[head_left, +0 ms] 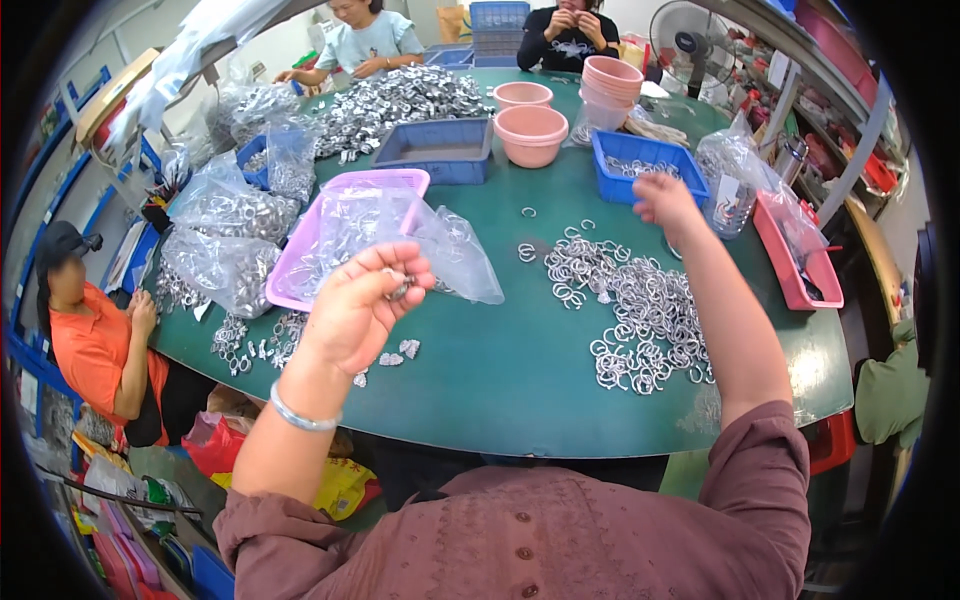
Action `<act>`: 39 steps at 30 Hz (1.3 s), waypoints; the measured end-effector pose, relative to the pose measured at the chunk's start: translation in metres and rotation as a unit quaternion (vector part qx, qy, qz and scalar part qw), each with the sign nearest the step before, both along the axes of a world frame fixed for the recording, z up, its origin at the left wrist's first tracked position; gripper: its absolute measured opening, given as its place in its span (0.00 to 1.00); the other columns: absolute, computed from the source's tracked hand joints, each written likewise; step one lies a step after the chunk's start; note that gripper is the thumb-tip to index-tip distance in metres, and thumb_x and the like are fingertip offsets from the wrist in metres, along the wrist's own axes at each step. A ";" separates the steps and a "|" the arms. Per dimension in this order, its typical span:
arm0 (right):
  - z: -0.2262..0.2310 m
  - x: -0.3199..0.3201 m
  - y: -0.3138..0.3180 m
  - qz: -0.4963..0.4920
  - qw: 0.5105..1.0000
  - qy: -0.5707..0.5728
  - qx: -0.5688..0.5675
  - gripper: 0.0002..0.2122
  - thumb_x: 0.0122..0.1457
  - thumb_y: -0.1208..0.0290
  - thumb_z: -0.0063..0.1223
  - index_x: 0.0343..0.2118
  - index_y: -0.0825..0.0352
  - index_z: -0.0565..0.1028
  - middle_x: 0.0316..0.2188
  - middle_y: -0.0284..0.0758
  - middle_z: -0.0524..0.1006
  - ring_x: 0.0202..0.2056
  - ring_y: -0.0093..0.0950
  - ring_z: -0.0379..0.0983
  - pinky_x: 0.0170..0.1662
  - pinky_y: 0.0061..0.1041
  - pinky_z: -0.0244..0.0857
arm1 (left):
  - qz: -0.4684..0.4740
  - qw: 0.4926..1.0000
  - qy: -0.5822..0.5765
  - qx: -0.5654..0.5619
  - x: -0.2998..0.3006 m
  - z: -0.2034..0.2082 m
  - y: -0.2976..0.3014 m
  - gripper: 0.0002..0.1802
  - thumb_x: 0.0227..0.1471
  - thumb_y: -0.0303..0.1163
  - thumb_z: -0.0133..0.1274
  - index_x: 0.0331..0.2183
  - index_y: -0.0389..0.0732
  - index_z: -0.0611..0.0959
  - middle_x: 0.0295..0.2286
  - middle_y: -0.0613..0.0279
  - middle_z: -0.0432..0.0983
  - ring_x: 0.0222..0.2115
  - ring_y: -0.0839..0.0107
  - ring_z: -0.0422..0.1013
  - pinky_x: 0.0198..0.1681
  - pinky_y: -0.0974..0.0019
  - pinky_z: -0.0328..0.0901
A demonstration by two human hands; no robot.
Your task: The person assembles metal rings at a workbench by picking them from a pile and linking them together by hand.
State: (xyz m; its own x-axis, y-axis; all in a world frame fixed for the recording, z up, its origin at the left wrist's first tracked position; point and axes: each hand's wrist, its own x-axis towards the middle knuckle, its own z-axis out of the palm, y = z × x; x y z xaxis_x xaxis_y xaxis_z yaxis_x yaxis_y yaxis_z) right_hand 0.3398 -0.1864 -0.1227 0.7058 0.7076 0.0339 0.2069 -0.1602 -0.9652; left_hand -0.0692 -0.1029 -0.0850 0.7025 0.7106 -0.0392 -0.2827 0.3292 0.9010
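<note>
My left hand [375, 295], palm up with curled fingers, holds small silvery metal pieces [400, 287] above the near edge of a pink basket. My right hand [665, 205] is at the front rim of a blue tray [652, 186] containing silvery rings. Its fingers are bent together, and whatever is in them is hidden. Below that hand a heap of open silvery rings [650, 320] spreads over the green table [490, 370]. A few heart-like metal pieces [408, 348] lie just under my left hand.
The pink basket [279, 288] holds clear plastic bags. Filled bags [225, 265] lie left of it. Beyond are a grey-blue tray [433, 178], pink bowls [530, 135] and a large metal-part heap [400, 105]. A red-pink bin [800, 260] stands right. Co-workers sit left and at the far side.
</note>
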 end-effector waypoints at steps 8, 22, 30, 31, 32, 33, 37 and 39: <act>-0.034 -0.085 -0.034 0.242 0.964 -0.096 -0.052 0.14 0.52 0.72 0.55 0.41 0.71 0.73 0.30 0.33 0.76 0.31 0.20 0.71 0.34 0.21 0.66 | -0.034 0.990 0.114 0.081 0.044 0.035 0.057 0.09 0.50 0.19 0.46 0.36 0.31 0.75 0.33 0.57 0.73 0.31 0.70 0.71 0.36 0.70 0.68; -0.036 -0.088 -0.117 0.254 0.955 -0.134 -0.080 0.13 0.50 0.72 0.57 0.38 0.70 0.75 0.29 0.33 0.74 0.28 0.19 0.67 0.32 0.21 0.64 | -0.250 0.454 0.547 0.657 0.061 0.030 0.073 0.18 0.33 0.16 0.47 0.29 0.41 0.84 0.28 0.52 0.78 0.31 0.58 0.74 0.35 0.61 0.67; -0.041 -0.109 -0.138 0.275 0.915 -0.271 -0.119 0.13 0.46 0.73 0.59 0.35 0.69 0.75 0.29 0.39 0.74 0.29 0.29 0.71 0.33 0.26 0.65 | -0.244 0.427 0.469 0.734 0.091 -0.001 0.067 0.10 0.33 0.21 0.54 0.25 0.40 0.83 0.25 0.51 0.77 0.29 0.54 0.74 0.32 0.60 0.67; -0.041 -0.112 -0.142 0.266 0.906 -0.295 -0.144 0.14 0.44 0.73 0.59 0.36 0.69 0.75 0.31 0.40 0.74 0.31 0.32 0.72 0.35 0.28 0.66 | -0.241 0.415 0.475 0.737 0.091 -0.003 0.066 0.11 0.33 0.21 0.54 0.26 0.41 0.83 0.25 0.51 0.77 0.29 0.54 0.74 0.32 0.60 0.67; -0.043 -0.113 -0.146 0.276 0.903 -0.296 -0.143 0.14 0.44 0.73 0.59 0.36 0.69 0.75 0.31 0.40 0.74 0.31 0.32 0.72 0.35 0.28 0.66 | -0.238 0.420 0.482 0.731 0.089 -0.001 0.066 0.11 0.33 0.21 0.54 0.26 0.41 0.83 0.25 0.51 0.77 0.29 0.54 0.74 0.32 0.60 0.67; -0.045 -0.114 -0.150 0.286 0.874 -0.370 -0.133 0.16 0.42 0.73 0.61 0.37 0.68 0.75 0.33 0.40 0.73 0.34 0.35 0.71 0.38 0.31 0.66 | -0.233 0.400 0.512 0.724 0.088 0.000 0.066 0.13 0.34 0.20 0.53 0.29 0.40 0.83 0.27 0.51 0.77 0.31 0.54 0.74 0.34 0.59 0.67; -0.043 -0.131 -0.159 0.304 0.826 -0.439 -0.180 0.22 0.36 0.73 0.65 0.40 0.64 0.74 0.38 0.40 0.72 0.43 0.40 0.67 0.47 0.35 0.62 | -0.160 0.484 0.545 0.666 0.076 -0.002 0.073 0.21 0.38 0.19 0.51 0.40 0.40 0.79 0.36 0.49 0.75 0.39 0.54 0.72 0.40 0.58 0.66; -0.045 -0.135 -0.158 0.279 0.824 -0.455 -0.191 0.23 0.35 0.74 0.65 0.39 0.64 0.74 0.38 0.39 0.71 0.43 0.40 0.66 0.45 0.34 0.63 | -0.152 0.517 0.526 0.658 0.072 -0.004 0.073 0.24 0.41 0.20 0.49 0.44 0.40 0.76 0.40 0.48 0.73 0.42 0.53 0.69 0.44 0.59 0.65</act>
State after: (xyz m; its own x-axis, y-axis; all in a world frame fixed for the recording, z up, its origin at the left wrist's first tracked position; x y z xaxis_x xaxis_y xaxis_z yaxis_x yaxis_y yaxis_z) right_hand 0.2046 -0.3448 -0.1680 0.0730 0.9949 0.0690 0.9613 -0.0518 -0.2705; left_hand 0.0033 -0.0303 -0.0889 0.8708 0.4725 -0.1360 0.4775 -0.8786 0.0047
